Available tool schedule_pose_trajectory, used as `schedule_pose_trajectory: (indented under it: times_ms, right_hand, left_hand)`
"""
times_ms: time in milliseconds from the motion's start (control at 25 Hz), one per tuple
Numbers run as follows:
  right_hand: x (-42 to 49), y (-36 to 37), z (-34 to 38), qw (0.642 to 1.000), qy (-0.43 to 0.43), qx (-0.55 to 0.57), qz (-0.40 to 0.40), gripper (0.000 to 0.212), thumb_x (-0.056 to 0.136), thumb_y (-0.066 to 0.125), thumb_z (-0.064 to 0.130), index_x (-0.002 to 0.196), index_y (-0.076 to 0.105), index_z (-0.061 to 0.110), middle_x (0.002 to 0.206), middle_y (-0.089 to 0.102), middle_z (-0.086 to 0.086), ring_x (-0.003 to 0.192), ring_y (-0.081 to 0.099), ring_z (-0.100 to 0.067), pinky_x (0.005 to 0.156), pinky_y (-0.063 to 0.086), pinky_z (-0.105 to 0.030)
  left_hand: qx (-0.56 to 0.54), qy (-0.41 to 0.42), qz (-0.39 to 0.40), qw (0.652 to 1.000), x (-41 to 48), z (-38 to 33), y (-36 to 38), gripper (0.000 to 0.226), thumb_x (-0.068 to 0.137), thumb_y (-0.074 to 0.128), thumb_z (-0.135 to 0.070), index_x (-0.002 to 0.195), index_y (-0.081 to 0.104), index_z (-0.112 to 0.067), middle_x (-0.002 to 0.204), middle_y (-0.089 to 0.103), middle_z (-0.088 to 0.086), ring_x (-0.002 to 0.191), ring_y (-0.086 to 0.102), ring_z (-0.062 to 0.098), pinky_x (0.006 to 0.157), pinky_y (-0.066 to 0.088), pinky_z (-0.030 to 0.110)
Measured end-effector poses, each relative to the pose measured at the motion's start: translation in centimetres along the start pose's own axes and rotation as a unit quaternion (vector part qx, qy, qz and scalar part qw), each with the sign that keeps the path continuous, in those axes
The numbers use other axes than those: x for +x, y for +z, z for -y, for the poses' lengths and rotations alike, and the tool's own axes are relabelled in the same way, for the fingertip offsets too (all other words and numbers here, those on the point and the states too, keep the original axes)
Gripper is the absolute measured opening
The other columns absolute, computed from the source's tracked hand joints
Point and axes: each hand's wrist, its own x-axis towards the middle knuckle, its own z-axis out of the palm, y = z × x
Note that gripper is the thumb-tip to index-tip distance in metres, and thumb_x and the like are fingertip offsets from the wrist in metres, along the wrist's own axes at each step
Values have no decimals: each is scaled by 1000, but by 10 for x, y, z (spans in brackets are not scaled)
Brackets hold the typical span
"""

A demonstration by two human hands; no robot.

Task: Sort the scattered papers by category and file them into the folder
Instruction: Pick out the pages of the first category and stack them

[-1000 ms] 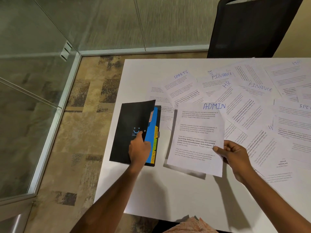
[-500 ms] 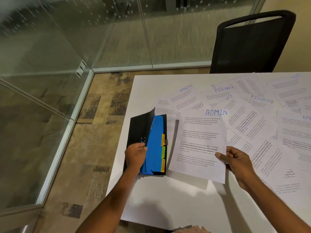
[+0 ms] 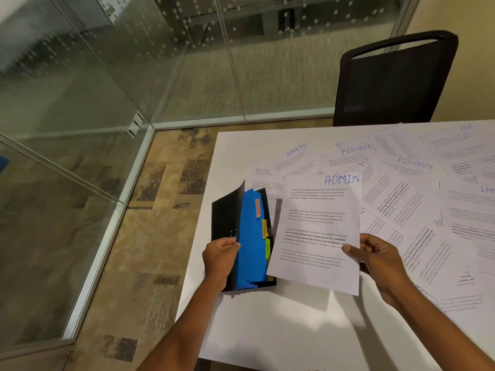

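white table [image 3: 267, 330], rectangular; black mesh-backed chair [image 3: 393, 84] standing at the table's far side; glass partition [image 3: 281, 70] with dotted frosting, its panels meeting at a corner, set in a silver floor frame [image 3: 132, 180]; mottled tan-and-brown carpet [image 3: 160, 236] between frame and table.

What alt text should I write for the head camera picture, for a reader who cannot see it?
The right hand holds a sheet headed ADMIN, overlapping the right edge of a black folder, whose cover the left hand holds open, showing a blue divider and tabs ADMIN, FINANCE, HR. Labelled papers lie scattered on the white table.
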Motion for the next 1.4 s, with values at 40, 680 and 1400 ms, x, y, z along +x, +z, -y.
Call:
schedule_pose_trajectory:
  times_ms: [40, 680, 1400]
  right_hand:
    - [0, 4, 3, 1000, -3, -1, 3, 22, 90, 78, -3, 110, 78, 6, 100, 82, -13, 87, 79, -26, 67, 64, -28]
    - [16, 96, 15, 982, -8, -181, 58, 10, 86, 82, 2, 90, 77, 10, 87, 81, -6, 84, 80, -30, 76, 68, -49]
    - [16, 147, 15, 951, -53, -304, 1, 9, 89, 79, 8, 85, 72, 13, 89, 72, -1, 83, 70, -18, 75, 65, -45]
  left_hand:
    - [-9, -6, 0, 1000, -2, -1, 0, 11, 100, 75, -17, 99, 72, -27, 94, 73, -16, 87, 71, 5, 59, 57, 17]
    - [-46, -42, -5, 998, -9, 9, -14, 11, 99, 76, -20, 106, 73, -28, 100, 73, -14, 98, 71, 14, 70, 57, 21]
    - [-17, -53, 12, 998, -5, 22, -19, 28, 97, 80, -25, 124, 77, -19, 118, 76, -5, 110, 71, 24, 100, 63, 46]
